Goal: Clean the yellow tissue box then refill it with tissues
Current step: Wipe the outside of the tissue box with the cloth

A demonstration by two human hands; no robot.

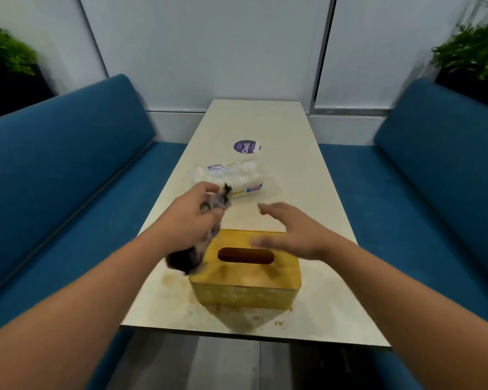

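Observation:
The yellow tissue box [245, 280] stands near the front edge of the table, its oval slot facing up and showing dark inside. Brown crumbs and stains lie around its base. My left hand [192, 215] grips a dirty grey and dark cloth [192, 256] that hangs down beside the box's left top corner. My right hand [290, 229] hovers over the box's back right part with fingers spread and holding nothing. A clear plastic pack of tissues [231, 178] lies on the table just behind my left hand.
The narrow cream table [307, 175] runs away from me to a white wall, with a round purple sticker [246, 146] past the tissue pack. Blue benches flank it on the left [76, 175] and right [423, 175]. Potted plants stand behind both benches.

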